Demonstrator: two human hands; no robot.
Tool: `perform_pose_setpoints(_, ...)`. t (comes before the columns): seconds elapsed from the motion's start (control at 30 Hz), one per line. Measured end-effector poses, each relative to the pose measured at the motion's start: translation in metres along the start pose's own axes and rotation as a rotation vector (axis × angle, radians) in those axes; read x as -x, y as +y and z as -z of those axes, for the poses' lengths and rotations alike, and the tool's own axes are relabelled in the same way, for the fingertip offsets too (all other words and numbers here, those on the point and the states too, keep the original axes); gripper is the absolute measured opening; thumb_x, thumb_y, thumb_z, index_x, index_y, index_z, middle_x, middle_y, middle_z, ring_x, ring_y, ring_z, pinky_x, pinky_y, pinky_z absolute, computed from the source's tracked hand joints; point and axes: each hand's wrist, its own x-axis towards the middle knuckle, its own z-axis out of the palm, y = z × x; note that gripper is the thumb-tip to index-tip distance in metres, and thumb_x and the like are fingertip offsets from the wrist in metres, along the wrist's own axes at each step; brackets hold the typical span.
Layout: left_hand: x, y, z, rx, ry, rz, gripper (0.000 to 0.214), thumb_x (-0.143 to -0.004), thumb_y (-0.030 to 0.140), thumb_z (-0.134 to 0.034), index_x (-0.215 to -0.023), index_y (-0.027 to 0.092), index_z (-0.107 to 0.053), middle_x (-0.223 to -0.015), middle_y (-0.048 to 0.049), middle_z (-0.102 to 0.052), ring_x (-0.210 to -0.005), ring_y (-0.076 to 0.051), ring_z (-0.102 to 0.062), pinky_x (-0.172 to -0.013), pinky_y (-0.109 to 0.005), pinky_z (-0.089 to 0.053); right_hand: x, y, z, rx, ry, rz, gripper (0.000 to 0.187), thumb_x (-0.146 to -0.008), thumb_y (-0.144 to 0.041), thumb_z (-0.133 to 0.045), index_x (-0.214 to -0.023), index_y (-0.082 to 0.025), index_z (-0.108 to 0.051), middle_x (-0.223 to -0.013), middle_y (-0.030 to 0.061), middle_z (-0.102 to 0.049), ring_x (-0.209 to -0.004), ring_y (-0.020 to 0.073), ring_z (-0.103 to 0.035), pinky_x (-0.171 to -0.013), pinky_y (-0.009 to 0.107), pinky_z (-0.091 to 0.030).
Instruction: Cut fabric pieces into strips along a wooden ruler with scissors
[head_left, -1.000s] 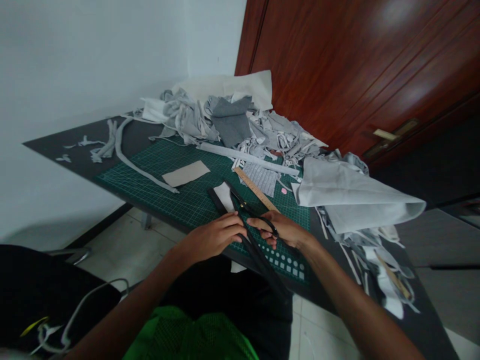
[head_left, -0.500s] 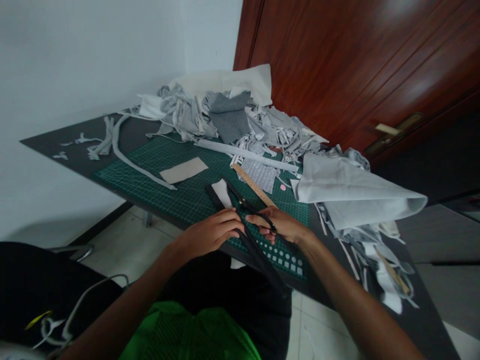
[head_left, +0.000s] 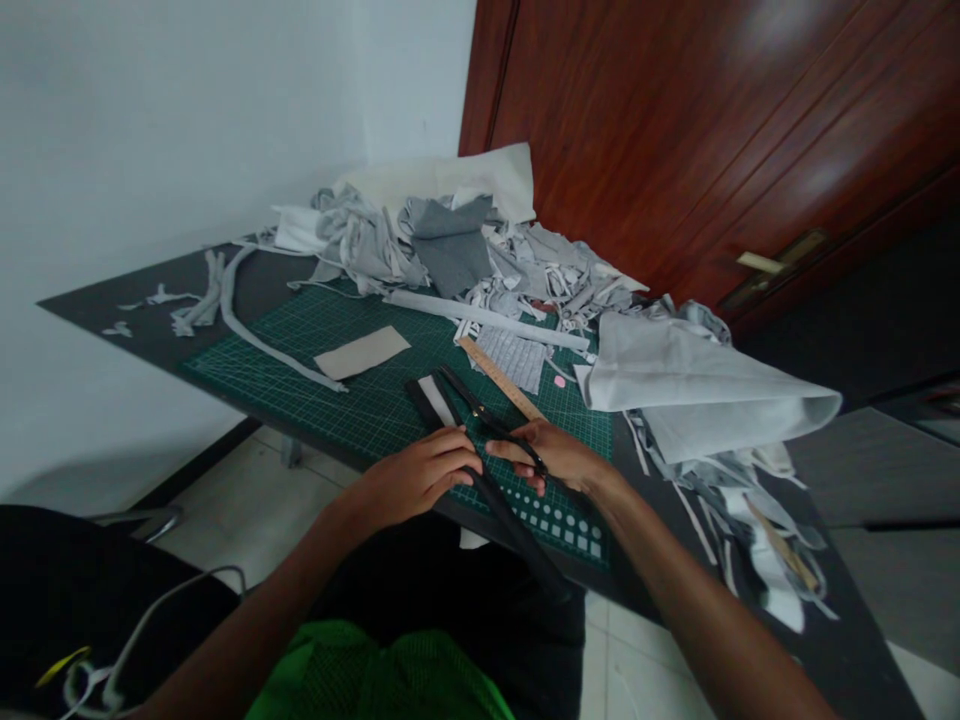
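My right hand (head_left: 559, 458) grips the handles of black scissors (head_left: 480, 410), whose blades point up-left over the green cutting mat (head_left: 337, 375). My left hand (head_left: 420, 472) presses fingers-down on a long black strip (head_left: 517, 535) that runs from the mat over the table's near edge. A white piece (head_left: 433, 392) lies against the strip's far end, just beyond my left fingertips. A wooden ruler (head_left: 499, 378) lies right beside the scissors.
A heap of grey and white fabric scraps (head_left: 450, 245) fills the back of the dark table (head_left: 135, 300). A large folded grey cloth (head_left: 697, 385) lies at the right. A beige rectangle (head_left: 362, 352) rests on the mat. A wooden door (head_left: 712, 140) stands behind.
The scissor blades have closed slightly along the white piece. Both hands stay nearly in place; the view has shifted a little.
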Motion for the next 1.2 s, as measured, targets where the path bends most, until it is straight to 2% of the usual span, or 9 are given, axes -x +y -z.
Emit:
perform_pose_setpoints(0.13,0.0,0.0,-0.002,-0.057,-0.014,-0.02,0.021,-0.106,0.025,-0.051,-0.114,0.024,-0.07,-0.117,-0.0033,-0.069,-0.118,-0.019,-0.063,-0.117,-0.035,-0.042,0.013,0.001,0.002,-0.107,-0.044,0.03,0.056,-0.072,-0.066,-0.082,-0.067,-0.022,-0.048,-0.048,-0.011,-0.043,-0.037,0.0057,-0.038,-0.034,0.018,-0.035)
perform_pose_setpoints(0.23,0.0,0.001,-0.003,-0.104,-0.032,-0.022,0.019,-0.105,0.026,-0.054,-0.115,0.026,-0.069,-0.116,-0.0012,-0.07,-0.118,-0.018,-0.063,-0.123,-0.038,-0.035,0.034,0.005,0.009,-0.16,0.032,0.105,0.058,-0.077,-0.072,-0.075,-0.069,-0.024,-0.044,-0.049,-0.0118,-0.039,-0.036,0.0059,-0.035,-0.035,0.019,-0.033)
perform_pose_setpoints(0.37,-0.001,0.004,-0.002,-0.143,-0.043,-0.021,0.019,-0.105,0.027,-0.055,-0.119,0.027,-0.068,-0.118,-0.0011,-0.07,-0.121,-0.019,-0.061,-0.125,-0.042,-0.032,0.058,0.019,0.035,0.253,0.456,0.17,0.052,-0.088,-0.067,-0.064,-0.065,-0.023,-0.049,-0.053,-0.0044,-0.05,-0.046,0.012,-0.049,-0.047,0.025,-0.038)
perform_pose_setpoints(0.43,-0.003,0.006,-0.001,-0.162,-0.041,-0.014,0.019,-0.104,0.026,-0.054,-0.118,0.027,-0.068,-0.117,-0.0016,-0.07,-0.12,-0.019,-0.06,-0.124,-0.044,-0.032,0.065,0.028,0.052,0.614,0.711,0.105,0.044,-0.09,-0.056,-0.067,-0.064,-0.022,-0.054,-0.06,0.0018,-0.061,-0.058,0.018,-0.06,-0.053,0.027,-0.038)
perform_pose_setpoints(0.5,-0.004,0.007,0.0,-0.179,-0.04,-0.009,0.02,-0.104,0.025,-0.054,-0.118,0.027,-0.067,-0.118,-0.0021,-0.07,-0.121,-0.02,-0.059,-0.123,-0.044,-0.034,0.069,0.036,0.068,0.911,0.831,-0.036,0.034,-0.091,-0.046,-0.068,-0.07,-0.021,-0.062,-0.072,0.0069,-0.071,-0.07,0.0231,-0.067,-0.058,0.029,-0.038)
perform_pose_setpoints(0.67,-0.006,0.006,0.0,-0.216,-0.05,-0.019,0.023,-0.104,0.025,-0.052,-0.121,0.027,-0.066,-0.122,-0.0026,-0.069,-0.125,-0.022,-0.056,-0.119,-0.044,-0.036,0.07,0.045,0.094,1.17,0.71,-0.275,0.023,-0.096,-0.04,-0.065,-0.096,-0.018,-0.073,-0.097,0.0139,-0.078,-0.09,0.029,-0.073,-0.065,0.031,-0.042)
perform_pose_setpoints(1.0,-0.006,-0.007,-0.002,-0.297,0.015,-0.01,0.022,-0.101,0.03,-0.056,-0.119,0.029,-0.069,-0.119,-0.002,-0.07,-0.121,-0.023,-0.058,-0.111,-0.041,-0.045,0.057,0.028,0.132,1.035,0.562,-0.214,0.024,-0.077,-0.009,-0.081,-0.099,-0.016,-0.076,-0.097,0.0066,-0.077,-0.091,0.0209,-0.071,-0.075,0.024,-0.047)
perform_pose_setpoints(1.1,-0.007,-0.009,-0.002,-0.303,0.033,-0.03,0.021,-0.101,0.031,-0.056,-0.118,0.03,-0.069,-0.117,-0.002,-0.07,-0.119,-0.023,-0.059,-0.11,-0.04,-0.045,0.06,0.018,0.117,1.001,0.623,-0.165,0.016,-0.087,-0.006,-0.069,-0.099,-0.015,-0.076,-0.1,0.0083,-0.077,-0.093,0.0203,-0.071,-0.08,0.024,-0.049)
perform_pose_setpoints(1.2,-0.008,-0.008,-0.002,-0.303,0.044,-0.04,0.021,-0.101,0.032,-0.057,-0.118,0.03,-0.069,-0.116,-0.0023,-0.07,-0.117,-0.024,-0.06,-0.108,-0.042,-0.046,0.064,0.017,0.07,0.971,0.744,-0.012,0.018,-0.101,-0.016,-0.056,-0.111,-0.016,-0.071,-0.115,0.0109,-0.073,-0.109,0.0222,-0.067,-0.095,0.03,-0.048)
